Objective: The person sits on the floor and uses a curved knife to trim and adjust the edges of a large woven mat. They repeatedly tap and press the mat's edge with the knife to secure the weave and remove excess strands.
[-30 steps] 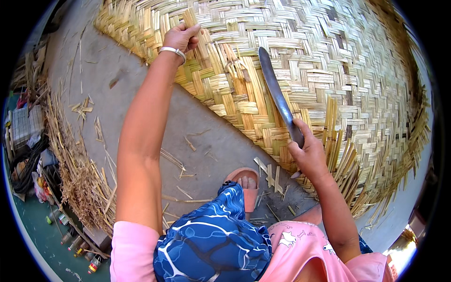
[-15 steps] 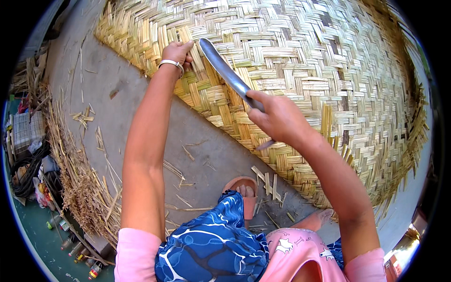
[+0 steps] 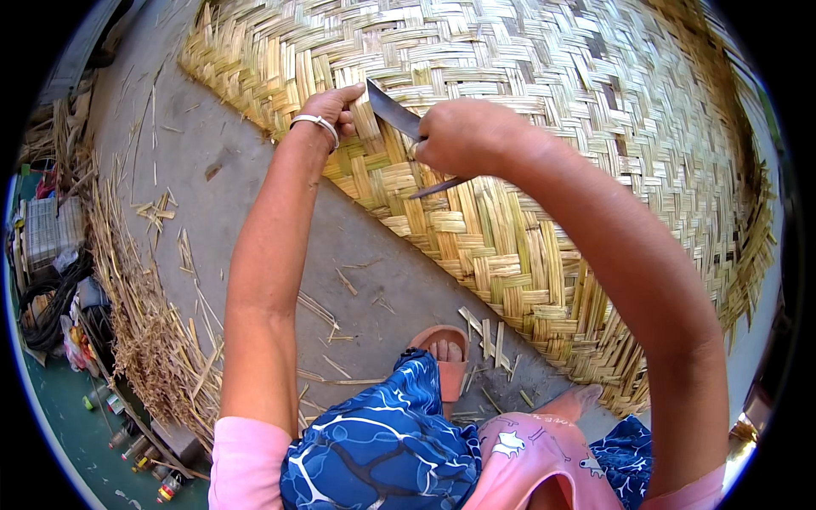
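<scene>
A large woven mat (image 3: 544, 85) of pale, flat split-cane strips lies in front of me. At its left edge, my left hand (image 3: 330, 110) pinches a loose yellowish strip (image 3: 366, 121) between thumb and fingers; a white bangle circles that wrist. My right hand (image 3: 469, 136) is wrapped round the middle of a curved metal knife (image 3: 394, 112). The blade's tip is right beside the strip, close to my left fingertips; whether it touches cannot be made out. A thin dark end of the knife sticks out below my right fist, over the weave.
Cut strip offcuts (image 3: 489, 336) litter the grey floor (image 3: 357, 255) by my sandalled foot (image 3: 442, 357). Dry stalks (image 3: 157, 340) are heaped along the left. Beyond them, bottles (image 3: 140, 450), cables (image 3: 42, 314) and a grey crate (image 3: 51, 229) stand on a green surface.
My right hand has moved up and left, its wrist turning so the knife lies flatter with its tip against the strip's side. The left hand has shifted slightly, still pinching the strip.
</scene>
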Demonstrator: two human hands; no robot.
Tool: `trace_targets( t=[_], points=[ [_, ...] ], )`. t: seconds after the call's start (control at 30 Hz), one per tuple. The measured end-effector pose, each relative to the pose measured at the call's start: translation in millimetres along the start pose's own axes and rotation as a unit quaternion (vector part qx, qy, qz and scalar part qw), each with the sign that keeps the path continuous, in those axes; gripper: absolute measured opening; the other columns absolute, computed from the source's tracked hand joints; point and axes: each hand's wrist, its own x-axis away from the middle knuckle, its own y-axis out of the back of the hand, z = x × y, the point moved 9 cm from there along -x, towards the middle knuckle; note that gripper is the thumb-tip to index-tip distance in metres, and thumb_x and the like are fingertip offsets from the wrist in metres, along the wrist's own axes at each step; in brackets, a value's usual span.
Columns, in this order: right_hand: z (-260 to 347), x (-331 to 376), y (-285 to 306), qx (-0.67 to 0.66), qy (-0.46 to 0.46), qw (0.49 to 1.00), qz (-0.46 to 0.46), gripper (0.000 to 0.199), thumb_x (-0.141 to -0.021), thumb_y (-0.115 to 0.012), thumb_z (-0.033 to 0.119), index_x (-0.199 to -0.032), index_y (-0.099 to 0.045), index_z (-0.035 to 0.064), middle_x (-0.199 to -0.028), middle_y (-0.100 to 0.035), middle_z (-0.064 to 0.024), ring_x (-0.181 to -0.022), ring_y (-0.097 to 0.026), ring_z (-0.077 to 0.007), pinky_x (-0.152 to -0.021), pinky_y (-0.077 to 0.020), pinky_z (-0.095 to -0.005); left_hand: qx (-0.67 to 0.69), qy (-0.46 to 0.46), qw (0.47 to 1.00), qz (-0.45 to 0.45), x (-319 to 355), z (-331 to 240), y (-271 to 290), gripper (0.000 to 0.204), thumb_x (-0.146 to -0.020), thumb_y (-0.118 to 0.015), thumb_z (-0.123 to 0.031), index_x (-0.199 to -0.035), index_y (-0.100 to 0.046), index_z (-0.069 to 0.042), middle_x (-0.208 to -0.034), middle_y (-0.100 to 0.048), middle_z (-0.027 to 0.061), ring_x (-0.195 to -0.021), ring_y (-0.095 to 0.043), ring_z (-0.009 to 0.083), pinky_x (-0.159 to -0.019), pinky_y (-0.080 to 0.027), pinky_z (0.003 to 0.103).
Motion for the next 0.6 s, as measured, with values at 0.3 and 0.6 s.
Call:
trace_targets(
  t=[0.3,0.6],
  points=[
    [1,-13,-30,0.005,-0.044,0.997,-0.063,0.024,-0.084,-0.052,0.015,-0.096,-0.072,0.0074,-0.097,-0.071,-0.0128,-0.092,-0.069,-0.0265,-0.077,-0.0548,-0.0374,0.032,0.064,0.997,-0.013,20,9,-9,0.023,-0.083,-0.073,-0.016,-0.074,-0.051,-0.014,-0.056,-0.049,-0.0072,-0.037,-0.036,-0.0001,-0.032,-0.032,0.016],
    [5,-17,-27,0.05,-0.027,0.995,-0.084,0.026,-0.087,-0.05,0.024,-0.096,-0.069,0.0082,-0.091,-0.07,-0.0124,-0.088,-0.068,-0.0299,-0.078,-0.0538,-0.0417,-0.088,0.06,0.994,-0.036,-37,12,5,0.024,-0.084,-0.072,-0.024,-0.074,-0.055,-0.011,-0.051,-0.047,-0.0024,-0.039,-0.043,0.0084,-0.034,-0.04,0.022]
  ],
)
